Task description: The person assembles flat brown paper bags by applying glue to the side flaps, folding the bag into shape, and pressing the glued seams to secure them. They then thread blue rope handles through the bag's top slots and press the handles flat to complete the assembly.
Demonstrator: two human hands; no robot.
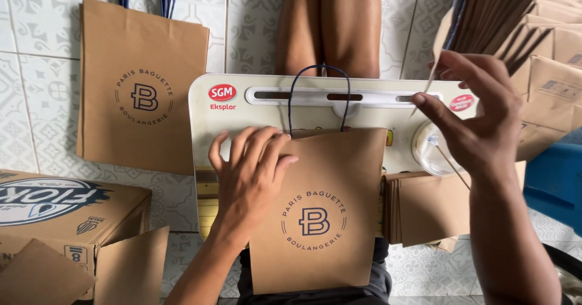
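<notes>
Left hand point(251, 168) flat on the brown paper bag point(318, 214), fingers spread, palm pressing the bag's upper left corner, not clenched around anything. Bag lies face up on the white lap surface point(242, 108), centre of view, round dark logo facing the camera, dark cord handle point(319, 96) looping up toward 12 o'clock over the surface's slotted top edge. Bottom edge of the bag hangs past the surface at 6 o'clock, over the person's dark clothing.

Right hand point(479, 114) raised at 3 o'clock of the bag, off the surface, thumb and fingertips pinching a thin stick-like strip point(429, 80); what the strip is, cannot tell. Fingers otherwise loosely curled.

Just under the right hand: a clear round container point(433, 153) at the surface's right end, with a thin stick point(451, 165) leaning in it. Stack of folded brown paper pieces point(424, 208) sits at 4 o'clock of the bag, touching its right edge.

On the tiled floor point(36, 87): a second, same-printed brown bag point(142, 87) lying flat at 10 o'clock, blue handles at its top. Cardboard box point(66, 214) at 8 o'clock, flap open. Big pile of flat brown bags point(533, 32) at 2 o'clock, blue object point(555, 180) below it. Bare legs point(330, 26) show at 12 o'clock beyond the surface
</notes>
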